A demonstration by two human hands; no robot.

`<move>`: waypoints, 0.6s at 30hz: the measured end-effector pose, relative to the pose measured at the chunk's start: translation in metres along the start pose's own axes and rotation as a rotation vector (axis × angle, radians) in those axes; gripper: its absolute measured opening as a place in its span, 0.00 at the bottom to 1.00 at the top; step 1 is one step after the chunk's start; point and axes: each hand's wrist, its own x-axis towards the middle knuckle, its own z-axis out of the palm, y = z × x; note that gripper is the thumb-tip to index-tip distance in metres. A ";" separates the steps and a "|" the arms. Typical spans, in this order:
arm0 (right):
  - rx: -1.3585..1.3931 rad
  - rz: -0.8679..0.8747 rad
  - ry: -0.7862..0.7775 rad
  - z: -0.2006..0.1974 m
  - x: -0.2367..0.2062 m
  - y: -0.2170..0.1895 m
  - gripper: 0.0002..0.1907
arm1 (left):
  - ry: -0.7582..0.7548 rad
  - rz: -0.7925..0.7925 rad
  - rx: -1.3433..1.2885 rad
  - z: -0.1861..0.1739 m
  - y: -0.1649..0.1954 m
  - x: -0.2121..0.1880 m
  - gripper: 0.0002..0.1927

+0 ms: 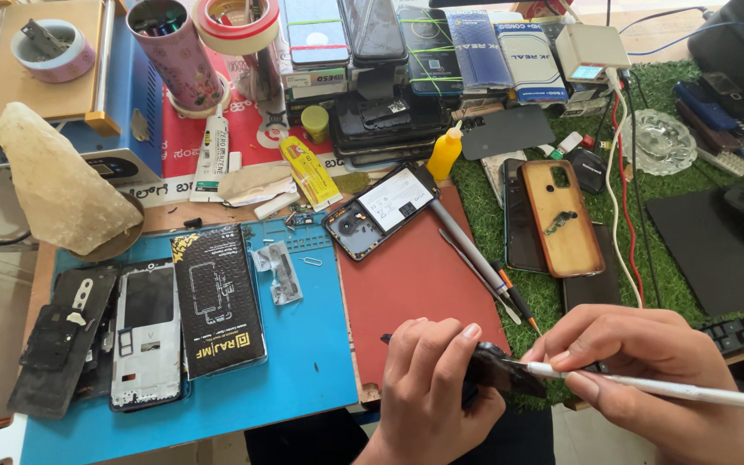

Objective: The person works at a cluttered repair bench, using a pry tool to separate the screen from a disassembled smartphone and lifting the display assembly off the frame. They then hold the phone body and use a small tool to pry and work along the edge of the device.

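at the near edge of the surface, just past the red rectangular work mat (415,293), the left hand (428,387) has its grip closed around a small dark phone part (497,370), fingers curled over its top and thumb below. the right hand (647,370) pinches a thin white pen-shaped tool (673,389) in a narrow grip, its metal tip touching the dark part's right end. what the tip works on is too small to tell.

judging by how things lie, the stripping-down looks well advanced: an opened phone with its back off and white battery showing (381,211) lies tilted at the red mat's far corner, a bare white-grey phone frame (146,336) and a black rear shell (58,344) rest on the blue rectangular mat (303,362) toward the left edge, beside a black printed flat package (217,297). two slim metal-shafted screwdrivers (484,271) lie along the red mat's right edge, set down. an orange-brown phone case (563,220) sits on the green turf-like mat (647,258) beyond. nothing appears reassembled; the part in hand seems mid-work, and the open phone has yet to be closed up.
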 end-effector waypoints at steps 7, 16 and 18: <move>0.094 -0.022 -0.043 0.004 0.007 -0.007 0.05 | -0.029 -0.003 -0.129 -0.008 -0.002 -0.001 0.34; 0.186 0.075 -0.042 0.008 0.003 -0.004 0.05 | -0.054 -0.069 -0.217 -0.009 0.003 -0.002 0.29; 0.214 0.066 -0.051 0.008 0.003 -0.004 0.04 | -0.058 -0.083 -0.222 -0.009 0.004 -0.003 0.28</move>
